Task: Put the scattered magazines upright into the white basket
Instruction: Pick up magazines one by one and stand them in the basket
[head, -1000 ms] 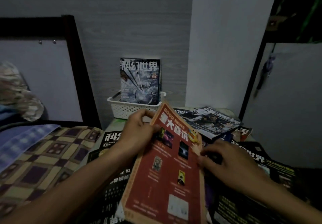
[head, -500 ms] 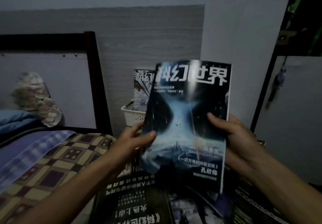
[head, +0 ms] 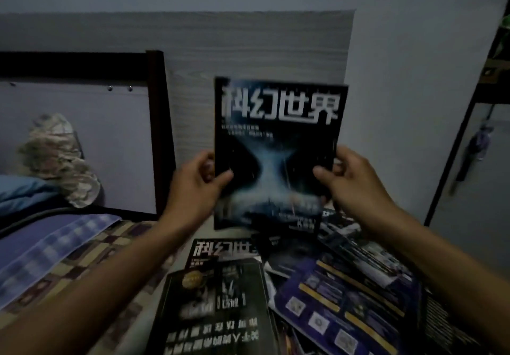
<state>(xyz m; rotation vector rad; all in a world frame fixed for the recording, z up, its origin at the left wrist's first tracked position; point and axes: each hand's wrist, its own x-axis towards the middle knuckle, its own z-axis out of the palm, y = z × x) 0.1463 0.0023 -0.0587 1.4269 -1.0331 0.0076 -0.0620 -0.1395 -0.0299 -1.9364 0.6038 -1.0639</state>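
I hold a dark magazine [head: 276, 144] with a blue-white glow on its cover upright in front of me, cover facing me. My left hand [head: 197, 186] grips its left edge and my right hand [head: 350, 180] grips its right edge. The magazine stands in front of the grey wood-grain wall panel and hides the white basket behind it. Below it, several more magazines lie scattered flat: a black one [head: 212, 310] nearest me, one with white title letters [head: 220, 249] behind it, and a purple-backed one [head: 345, 302] to the right.
A bed with a checked cover [head: 91, 255] and a blue striped cloth [head: 47, 247] lies to the left, with a dark headboard post [head: 161, 122]. A patterned cloth bundle [head: 59, 158] rests at the headboard. A dark frame [head: 452, 144] stands at the right.
The magazine was lifted from the pile, red back cover up, and turned front cover toward me. Since half a second ago it has moved farther forward, straightened, and covers the basket.
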